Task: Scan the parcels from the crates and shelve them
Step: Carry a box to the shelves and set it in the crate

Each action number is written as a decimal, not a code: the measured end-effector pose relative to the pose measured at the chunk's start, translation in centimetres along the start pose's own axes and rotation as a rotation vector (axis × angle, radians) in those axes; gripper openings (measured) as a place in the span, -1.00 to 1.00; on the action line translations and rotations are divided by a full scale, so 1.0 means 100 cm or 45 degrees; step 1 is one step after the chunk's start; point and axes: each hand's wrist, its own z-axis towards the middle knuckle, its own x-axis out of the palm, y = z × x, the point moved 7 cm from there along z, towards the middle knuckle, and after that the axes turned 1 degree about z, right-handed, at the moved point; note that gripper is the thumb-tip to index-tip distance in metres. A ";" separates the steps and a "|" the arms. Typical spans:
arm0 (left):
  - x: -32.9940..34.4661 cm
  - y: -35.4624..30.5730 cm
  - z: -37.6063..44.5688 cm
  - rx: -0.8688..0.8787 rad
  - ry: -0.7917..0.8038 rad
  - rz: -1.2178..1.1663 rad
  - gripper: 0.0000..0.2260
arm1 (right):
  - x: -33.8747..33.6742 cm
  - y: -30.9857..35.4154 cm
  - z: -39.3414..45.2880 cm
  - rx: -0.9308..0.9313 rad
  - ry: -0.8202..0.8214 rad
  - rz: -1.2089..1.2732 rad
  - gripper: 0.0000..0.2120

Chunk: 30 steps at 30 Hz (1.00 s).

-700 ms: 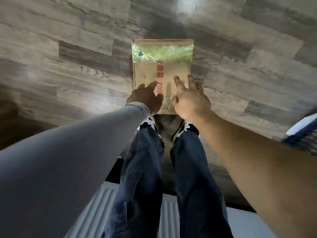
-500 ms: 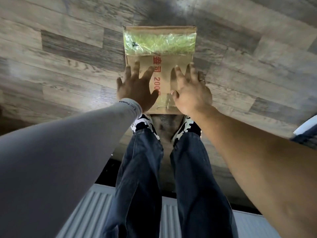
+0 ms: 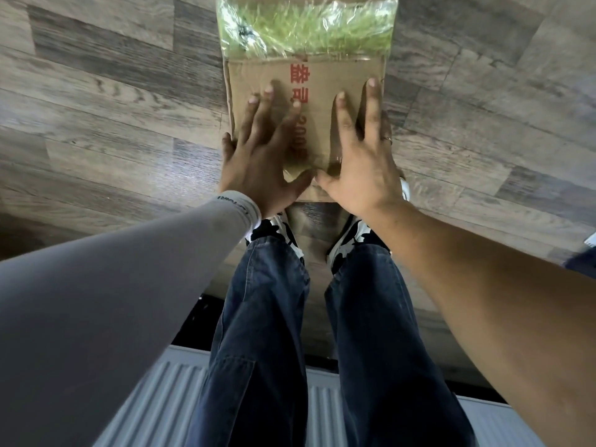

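both hands, left hand (image 3: 261,162) and right hand (image 3: 361,162), lie flat, fingers spread, on the cardboard parcel (image 3: 325,91) at 12 o'clock; probably best gripped by its side edges before lifting.

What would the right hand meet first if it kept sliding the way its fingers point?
The right hand lies flat on the cardboard box, fingers pointing to its far end. Straight on, it would probably meet the clear tape over the green patch first; height there is unclear.
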 end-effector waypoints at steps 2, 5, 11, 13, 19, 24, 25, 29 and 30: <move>-0.009 -0.001 0.005 -0.059 -0.144 -0.160 -0.11 | -0.001 0.001 0.001 0.031 -0.048 0.104 0.19; -0.022 -0.001 0.009 -0.183 -0.285 -0.359 -0.08 | -0.001 0.003 0.003 0.091 -0.087 0.207 0.24; -0.050 0.002 0.014 -0.386 -0.441 -0.744 -0.08 | -0.014 -0.004 0.015 0.269 -0.151 0.546 0.18; -0.050 0.017 0.018 -0.525 -0.435 -1.139 -0.10 | -0.020 -0.006 0.021 0.336 -0.156 0.627 0.11; -0.065 0.031 0.028 -0.869 -0.069 -1.772 -0.54 | -0.038 -0.015 0.023 0.550 -0.094 1.136 -0.27; -0.072 0.051 0.027 -0.968 0.142 -1.812 -0.33 | -0.049 -0.022 0.024 0.627 0.070 1.374 -0.50; -0.074 0.050 0.025 -0.967 0.153 -1.824 -0.33 | -0.050 -0.022 0.021 0.656 0.107 1.403 -0.44; -0.093 0.034 0.008 -0.948 0.244 -1.872 -0.31 | -0.068 -0.027 -0.004 0.768 0.215 1.495 -0.30; -0.097 0.030 0.004 -0.947 0.257 -1.864 -0.32 | -0.076 -0.029 -0.011 0.773 0.224 1.521 -0.35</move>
